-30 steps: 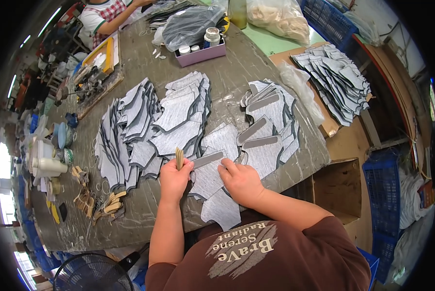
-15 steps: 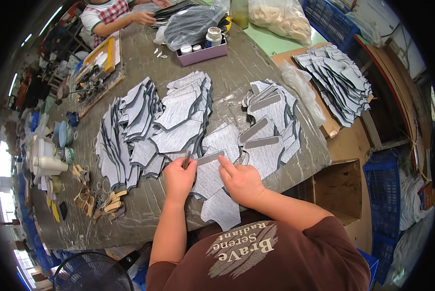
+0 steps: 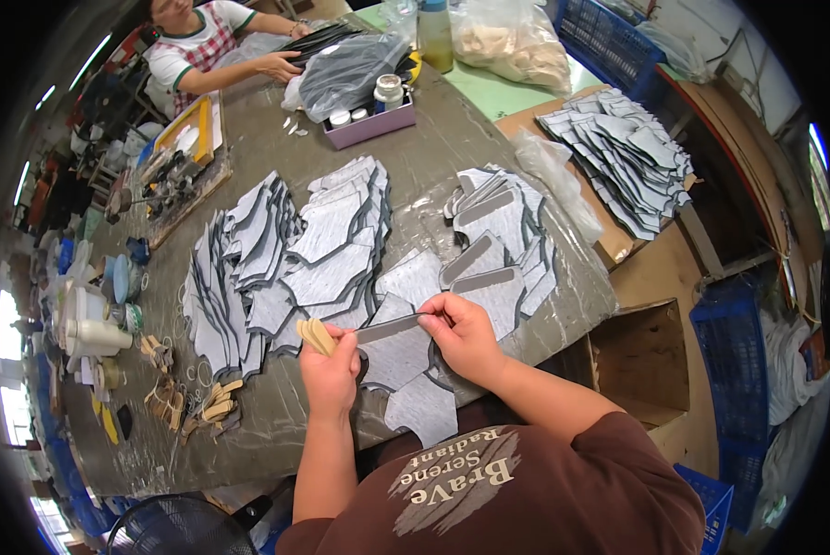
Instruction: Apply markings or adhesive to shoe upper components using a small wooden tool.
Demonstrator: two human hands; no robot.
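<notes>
My left hand [image 3: 332, 375] is closed around a few flat tan strips [image 3: 315, 336] with rounded ends, which stick up from its fingers. Its fingertips also touch the upper left corner of a light grey cut fabric piece [image 3: 394, 359]. A dark grey strip [image 3: 389, 331] lies along that piece's upper edge. At the strip's other end, my right hand [image 3: 466, 340] pinches the upper right corner between thumb and fingers. Another grey piece [image 3: 422, 412] lies partly beneath, at the table's near edge. Just beyond my right hand, several pieces with similar strips [image 3: 491, 287] form an overlapping stack.
Overlapping stacks of grey pieces [image 3: 336, 231] cover the middle of the table [image 3: 276, 425]. Bundled tan strips [image 3: 219, 402] lie at left. A purple box [image 3: 373, 128] holds jars. Across the table, a co-worker's hand [image 3: 279, 67] touches dark sheets. More pieces [image 3: 618, 153] sit on cardboard at right.
My left hand has turned, so the strips now show tan faces. My right hand has gone from an extended finger on the dark strip to pinching the corner. The whole view has shifted slightly.
</notes>
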